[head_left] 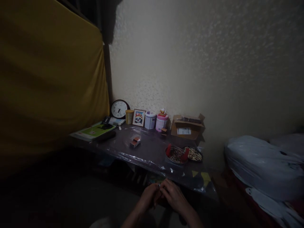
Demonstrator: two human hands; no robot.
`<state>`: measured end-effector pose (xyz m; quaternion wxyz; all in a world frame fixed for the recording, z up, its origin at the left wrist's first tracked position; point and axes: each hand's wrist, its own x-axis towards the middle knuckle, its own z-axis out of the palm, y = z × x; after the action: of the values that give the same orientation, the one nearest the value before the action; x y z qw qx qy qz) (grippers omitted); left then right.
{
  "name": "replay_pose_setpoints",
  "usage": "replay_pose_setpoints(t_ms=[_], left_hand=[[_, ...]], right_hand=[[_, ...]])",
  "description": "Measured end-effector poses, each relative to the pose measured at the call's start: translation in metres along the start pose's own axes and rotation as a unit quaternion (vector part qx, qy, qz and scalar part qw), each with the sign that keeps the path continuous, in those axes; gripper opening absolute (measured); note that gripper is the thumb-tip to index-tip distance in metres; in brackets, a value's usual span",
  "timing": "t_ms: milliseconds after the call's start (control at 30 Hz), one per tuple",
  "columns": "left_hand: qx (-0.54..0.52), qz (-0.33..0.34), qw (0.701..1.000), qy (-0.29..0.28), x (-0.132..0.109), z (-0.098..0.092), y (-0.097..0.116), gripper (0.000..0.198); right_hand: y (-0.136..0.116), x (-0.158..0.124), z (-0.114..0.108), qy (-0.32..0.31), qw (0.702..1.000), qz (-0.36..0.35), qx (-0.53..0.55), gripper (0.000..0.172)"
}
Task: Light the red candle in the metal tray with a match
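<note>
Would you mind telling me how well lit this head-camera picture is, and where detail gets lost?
Head view: dim overall, with the wall brightest; the left hand and right hand sit in deep shadow at the bottom, so anything between them is unreadable; glare streaks the plastic-covered table along its front edge; the corners darken.

This is looking like a dim room in a home: a wall clock point(119, 108) is leaning against the textured wall, a framed cartoon picture point(139, 117) and tins point(150, 120) are standing on the plastic-covered bench point(149, 150), and bundled bedding point(258, 161) is lying at the right.
</note>
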<state>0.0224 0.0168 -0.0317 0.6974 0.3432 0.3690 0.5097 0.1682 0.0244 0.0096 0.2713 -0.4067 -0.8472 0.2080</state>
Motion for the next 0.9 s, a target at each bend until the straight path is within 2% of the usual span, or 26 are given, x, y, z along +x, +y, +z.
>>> replay_pose_setpoints(t_ms=[300, 533, 767, 900], left_hand=[[0.014, 0.022, 0.999, 0.046, 0.0055, -0.0056, -0.005, 0.02], [0.013, 0.002, 0.998, 0.067, 0.0074, -0.0091, -0.0055, 0.039], [0.015, 0.011, 0.998, 0.064, 0.0033, -0.0082, -0.0029, 0.035], [0.016, 0.021, 0.998, 0.055, -0.0012, -0.0047, 0.0017, 0.039]], right_hand=[[-0.0027, -0.001, -0.0036, -0.008, 0.999, 0.02, -0.03, 0.011], [-0.0001, 0.0023, -0.0045, 0.008, 0.999, 0.021, 0.027, 0.015], [-0.0006, 0.0066, -0.0065, 0.046, 0.996, 0.023, 0.071, 0.015], [-0.0036, 0.0059, -0.0064, 0.052, 0.995, 0.015, 0.088, 0.013]])
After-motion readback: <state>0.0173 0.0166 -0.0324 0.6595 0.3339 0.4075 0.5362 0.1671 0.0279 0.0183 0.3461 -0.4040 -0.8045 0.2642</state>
